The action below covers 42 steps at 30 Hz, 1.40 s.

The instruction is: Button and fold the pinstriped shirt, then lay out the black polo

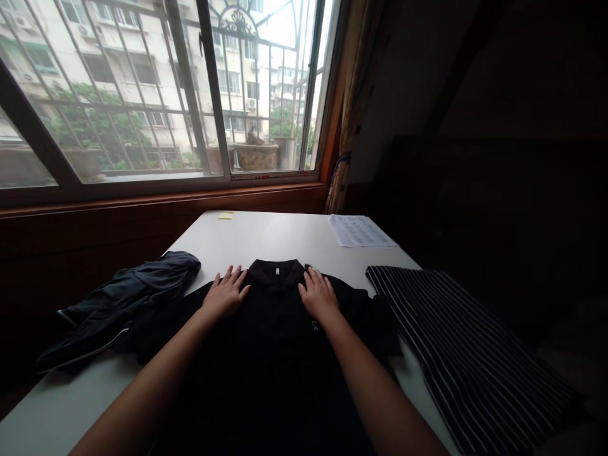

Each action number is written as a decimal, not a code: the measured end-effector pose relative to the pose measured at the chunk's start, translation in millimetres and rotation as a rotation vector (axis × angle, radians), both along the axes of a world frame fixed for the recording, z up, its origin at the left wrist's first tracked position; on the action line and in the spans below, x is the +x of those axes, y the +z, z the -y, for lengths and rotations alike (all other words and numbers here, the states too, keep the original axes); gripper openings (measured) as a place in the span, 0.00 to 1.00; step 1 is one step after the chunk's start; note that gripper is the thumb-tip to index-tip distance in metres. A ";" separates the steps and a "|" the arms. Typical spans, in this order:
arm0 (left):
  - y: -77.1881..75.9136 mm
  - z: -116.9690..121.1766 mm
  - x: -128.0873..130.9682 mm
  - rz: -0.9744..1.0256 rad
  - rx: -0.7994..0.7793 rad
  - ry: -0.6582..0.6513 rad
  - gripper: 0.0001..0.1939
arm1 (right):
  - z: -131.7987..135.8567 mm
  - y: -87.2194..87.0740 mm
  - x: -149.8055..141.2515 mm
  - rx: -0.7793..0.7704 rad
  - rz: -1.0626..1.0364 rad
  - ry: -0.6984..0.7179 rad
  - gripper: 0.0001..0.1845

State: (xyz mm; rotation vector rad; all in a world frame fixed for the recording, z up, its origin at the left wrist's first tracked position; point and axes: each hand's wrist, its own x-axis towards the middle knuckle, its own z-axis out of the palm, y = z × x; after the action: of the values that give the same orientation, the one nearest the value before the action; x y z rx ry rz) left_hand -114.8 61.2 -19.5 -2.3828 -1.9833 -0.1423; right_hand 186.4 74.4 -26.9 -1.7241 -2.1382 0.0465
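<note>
A black polo shirt (275, 342) lies spread on the white table, its collar toward the window and a small pale label inside the neck. My left hand (225, 292) rests flat on the shirt's left shoulder area, fingers spread. On the other side of the collar, my right hand (319, 294) lies flat with its fingers stretched out over the shoulder. A small light logo shows on the chest beside my right wrist. The lower part of the shirt is dark and partly hidden by my forearms.
Crumpled dark blue clothing (128, 304) with white piping lies at the left table edge. To the right is a black-and-white striped cloth (465, 342). Printed papers (361, 231) and a yellow sticky note (225, 216) lie at the far end of the white table (275, 234), below a barred window.
</note>
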 end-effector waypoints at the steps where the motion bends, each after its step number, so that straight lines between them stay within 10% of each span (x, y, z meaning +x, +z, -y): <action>1: 0.5 -0.2 -4.1 -0.008 -0.002 -0.002 0.32 | 0.2 -0.8 -3.3 0.002 -0.001 -0.011 0.28; 10: 2.6 1.8 -31.7 -0.070 -0.013 0.016 0.32 | 3.1 -4.1 1.4 -0.004 0.050 0.037 0.32; 27: 16.2 10.0 -19.3 -0.012 0.093 -0.008 0.30 | 40.5 63.3 161.3 -0.248 0.203 -0.161 0.24; 36: 48.4 33.7 90.1 0.075 0.185 -0.393 0.22 | 36.2 94.2 183.8 -0.520 0.011 -0.097 0.13; 42: 25.8 49.4 185.2 0.143 0.082 -0.551 0.26 | 47.5 106.9 196.4 -0.623 -0.246 -0.049 0.12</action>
State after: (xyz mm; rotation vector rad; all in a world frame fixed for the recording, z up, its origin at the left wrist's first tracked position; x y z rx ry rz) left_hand 70.4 11.8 6.3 -2.8600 -1.2750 -0.4085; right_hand 382.8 26.9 80.0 -1.9551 -2.0139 0.9473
